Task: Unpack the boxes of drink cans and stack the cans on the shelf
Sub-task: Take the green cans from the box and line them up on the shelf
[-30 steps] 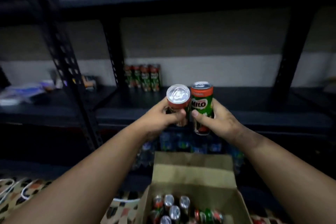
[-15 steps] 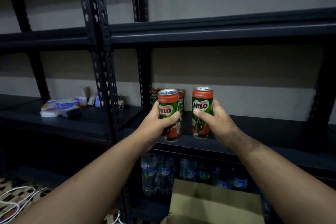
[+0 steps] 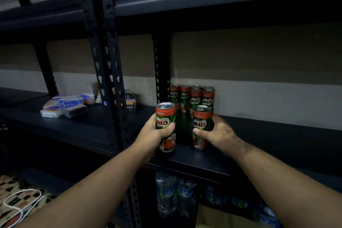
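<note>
Two Milo cans are held upright over the front edge of the dark metal shelf (image 3: pixel 268 135), one in each hand. The left hand (image 3: pixel 153 135) wraps the left can (image 3: pixel 165 126) at mid-height: the thumb lies across the front of the label just under the logo, and the fingers curl round the far side, out of sight. The can's base shows below the hand, at or just above the shelf's front edge; contact cannot be told. The right hand (image 3: pixel 220 133) grips the right can (image 3: pixel 201 126) the same way, thumb tip on the label's lower left, fingers round the back on the right. Its base is low over the shelf, near the front edge. The two cans stand apart with a dark gap between them. Behind them, at the shelf's back edge beside the rear upright, stands a cluster of cans (image 3: pixel 192 98), close-packed.
</note>
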